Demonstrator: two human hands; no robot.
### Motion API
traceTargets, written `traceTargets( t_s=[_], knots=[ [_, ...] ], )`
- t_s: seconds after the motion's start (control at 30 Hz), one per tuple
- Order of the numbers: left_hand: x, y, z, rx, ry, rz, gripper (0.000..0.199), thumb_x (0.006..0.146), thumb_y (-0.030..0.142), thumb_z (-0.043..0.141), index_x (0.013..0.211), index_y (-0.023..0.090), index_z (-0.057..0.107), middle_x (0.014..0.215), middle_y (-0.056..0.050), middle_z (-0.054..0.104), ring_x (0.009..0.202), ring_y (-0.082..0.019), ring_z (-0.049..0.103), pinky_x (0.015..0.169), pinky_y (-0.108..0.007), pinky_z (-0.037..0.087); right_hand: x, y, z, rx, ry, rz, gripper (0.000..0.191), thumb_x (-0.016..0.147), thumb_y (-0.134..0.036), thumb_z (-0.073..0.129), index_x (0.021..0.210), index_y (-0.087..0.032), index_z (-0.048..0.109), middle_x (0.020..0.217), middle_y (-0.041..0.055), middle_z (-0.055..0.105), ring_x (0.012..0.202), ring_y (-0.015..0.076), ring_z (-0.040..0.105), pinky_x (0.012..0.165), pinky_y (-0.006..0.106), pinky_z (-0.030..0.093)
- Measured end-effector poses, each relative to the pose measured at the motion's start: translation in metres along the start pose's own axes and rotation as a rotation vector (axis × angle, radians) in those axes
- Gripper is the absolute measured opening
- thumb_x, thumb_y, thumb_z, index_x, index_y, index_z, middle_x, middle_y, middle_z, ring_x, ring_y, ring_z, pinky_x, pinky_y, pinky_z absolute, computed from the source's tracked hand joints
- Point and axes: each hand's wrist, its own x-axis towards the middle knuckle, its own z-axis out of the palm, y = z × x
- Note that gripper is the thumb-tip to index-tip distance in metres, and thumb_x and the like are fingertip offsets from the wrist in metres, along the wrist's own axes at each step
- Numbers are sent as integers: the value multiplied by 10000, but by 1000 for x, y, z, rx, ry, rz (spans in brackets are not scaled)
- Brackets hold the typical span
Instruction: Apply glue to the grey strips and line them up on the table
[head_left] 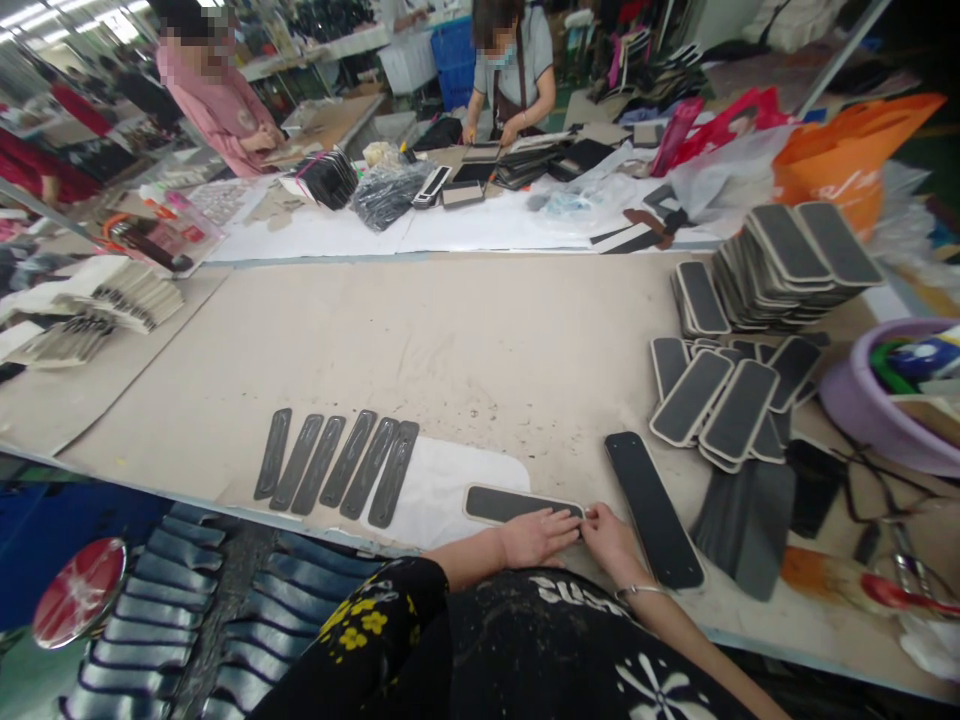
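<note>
My left hand (538, 538) lies flat, fingers spread, over a dark grey strip with a pale border (499, 503) near the table's front edge. At the strip's right end, my right hand (606, 535) has its fingertips pinched together at the border; whatever is between them is too small to make out. Part of the strip rests on a white sheet (457, 470). Several glossy grey strips (356, 465) stand in a slanted row to the left. Right of my hands lies a longer black plate (652, 510) with small holes at its ends.
Bordered pieces (739, 410) lie heaped at the right, below tall stacks (787, 260). A purple basin (862, 400), scissors (904, 560) and a brush (847, 580) are farther right. Pale bundles (97, 305) sit left. Two people work across the table (420, 330).
</note>
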Motion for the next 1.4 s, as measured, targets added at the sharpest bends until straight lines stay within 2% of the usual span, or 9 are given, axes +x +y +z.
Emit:
traceTargets(
  t_s=[0.1,0.23,0.67,0.9,1.0,1.07,1.13,1.23,1.4],
  knots=[
    [4,-3,12,92,-42,3,647,901,437,427,1413,69,283,1479,-177,287,1398,-265,192,1126,-432,232,0,-1,0,-12,0,3,102,812,-279,517,885,-214,545,757,27,672,741,188,627,632,252,367],
    [-11,-5,5,138,-21,-31,684,899,475,402,1417,50,263,1489,-186,253,1412,-259,126,1144,-427,169,0,-1,1,3,-5,18,133,820,-336,526,879,-218,524,778,24,681,735,184,629,620,252,371],
    [-98,-28,-25,136,-42,-406,667,879,459,455,1438,168,235,1510,-116,244,1407,-258,154,1128,-419,153,0,-3,-1,24,-28,30,134,817,-356,537,857,-231,510,790,-3,693,743,178,633,633,252,383],
    [-105,-29,-27,156,-23,-441,639,895,487,398,1430,166,262,1512,-119,235,1404,-263,167,1125,-419,137,0,-3,-3,-23,-16,-20,148,825,-354,529,880,-217,534,742,12,681,708,189,634,610,266,411],
    [-106,-31,-25,173,-23,-423,656,896,509,374,1436,160,244,1513,-119,235,1400,-267,178,1120,-433,137,-6,1,-4,-66,14,-71,215,858,-356,485,967,-183,555,887,76,680,797,223,632,691,313,452],
    [-107,-33,-23,186,-23,-412,663,899,522,355,1438,157,234,1516,-112,230,1399,-267,177,1118,-442,130,-12,0,-1,-113,94,-239,301,896,-341,428,1091,-141,540,1067,137,634,974,246,590,850,358,441],
    [-108,-35,-20,202,-17,-406,662,902,523,341,1439,153,231,1522,-104,216,1402,-269,163,1119,-444,120,-17,-8,6,-182,153,-562,384,917,-317,400,1231,-111,479,1231,164,550,1151,249,493,990,389,372],
    [-109,-38,-17,223,-10,-401,655,907,503,341,1442,143,223,1526,-102,202,1405,-270,148,1121,-445,105,-18,-33,21,-321,78,-1034,514,910,-312,446,1382,-139,341,1421,131,388,1323,248,307,1076,429,291],
    [-109,-45,-10,222,-15,-394,678,895,525,347,1441,139,230,1521,-102,221,1406,-270,140,1121,-444,107,-3,-62,42,-453,-90,-1228,636,878,-436,500,1418,-172,291,1514,94,215,1390,245,138,1111,456,218]
  ],
)
